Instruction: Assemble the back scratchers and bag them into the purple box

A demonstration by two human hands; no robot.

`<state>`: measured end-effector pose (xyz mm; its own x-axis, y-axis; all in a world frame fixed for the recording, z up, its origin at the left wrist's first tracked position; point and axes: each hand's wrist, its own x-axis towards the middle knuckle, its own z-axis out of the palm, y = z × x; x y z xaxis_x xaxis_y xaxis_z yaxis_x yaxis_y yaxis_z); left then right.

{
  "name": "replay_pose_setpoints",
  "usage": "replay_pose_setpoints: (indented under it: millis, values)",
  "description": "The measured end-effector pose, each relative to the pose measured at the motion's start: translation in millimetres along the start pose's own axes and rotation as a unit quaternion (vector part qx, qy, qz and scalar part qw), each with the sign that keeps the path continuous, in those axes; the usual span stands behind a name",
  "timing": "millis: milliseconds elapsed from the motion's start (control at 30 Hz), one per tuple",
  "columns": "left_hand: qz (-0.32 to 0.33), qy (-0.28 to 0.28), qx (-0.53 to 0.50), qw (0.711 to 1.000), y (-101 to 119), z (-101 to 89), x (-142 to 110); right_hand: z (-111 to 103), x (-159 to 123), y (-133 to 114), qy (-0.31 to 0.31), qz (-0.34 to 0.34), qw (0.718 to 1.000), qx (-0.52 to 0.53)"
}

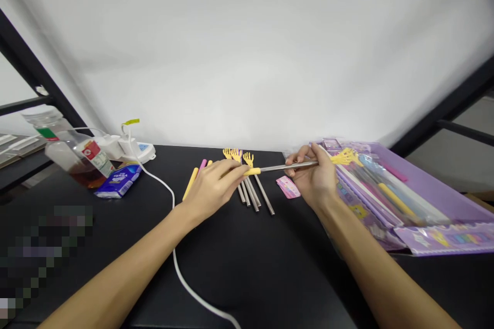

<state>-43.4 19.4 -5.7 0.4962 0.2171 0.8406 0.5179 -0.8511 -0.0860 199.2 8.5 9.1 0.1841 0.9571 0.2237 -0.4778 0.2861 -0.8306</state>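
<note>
Metal scratcher (273, 168) gripped by left hand (210, 185) and right hand (317, 179), purple box (430, 177) edge near latter, tabletop (278, 262) below

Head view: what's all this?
held rod: one, silver, yellow, centre
clawed rods: about five, silver, centre
handles: three visible, yellow, pink, centre
card: one, pink, centre
box: one, purple, right
packages: several, mixed, boxed
jar: one, clear, left
packet: one, blue, left
power strip: one, white, left
long cable: one, white, left
bars: several, black, sides
blurred patch: one, dark, left
table: one, black, below
wall: one, white, behind
left hand: one, on rod
right hand: one, on rod
</note>
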Motion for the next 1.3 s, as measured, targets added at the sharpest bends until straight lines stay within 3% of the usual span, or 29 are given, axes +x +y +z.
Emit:
replay_pose_setpoints:
  millis: [300, 500, 567, 700, 833, 1000, 1133, 1300]
  values:
    - [-0.017, 0.023, -0.041, 0.999, 3, -2.9, -1, 19, -12, 12, -0.049, 0.057, 0.997, 0.01]
    - [-0.128, -0.039, -0.173, 0.976, 9, -6.3, 4, 26, -15, 0, -0.083, 0.062, 0.994, -0.04]
    - [-0.206, -0.037, -0.245, 0.947, 9, -7.3, 7, 22, -10, -7, -0.047, 0.066, 0.996, -0.04]
    - [-0.367, -0.055, -0.378, 0.848, 3, -7.9, 10, 9, 1, -22, 0.085, 0.028, 0.996, -0.013]
    - [-0.425, -0.057, -0.464, 0.775, -2, -6.4, 12, 3, 6, -27, 0.137, 0.007, 0.99, -0.036]
    - [-0.479, 0.021, -0.568, 0.668, -2, -4.7, 16, 5, 4, -17, 0.139, -0.019, 0.988, -0.069]
    - [-0.505, 0.056, -0.572, 0.644, -10, -5.5, 15, 3, 4, -14, 0.126, -0.012, 0.987, -0.096]
    - [-0.519, 0.061, -0.588, 0.618, -17, -7.5, 13, 4, 2, -16, 0.109, -0.021, 0.989, -0.103]
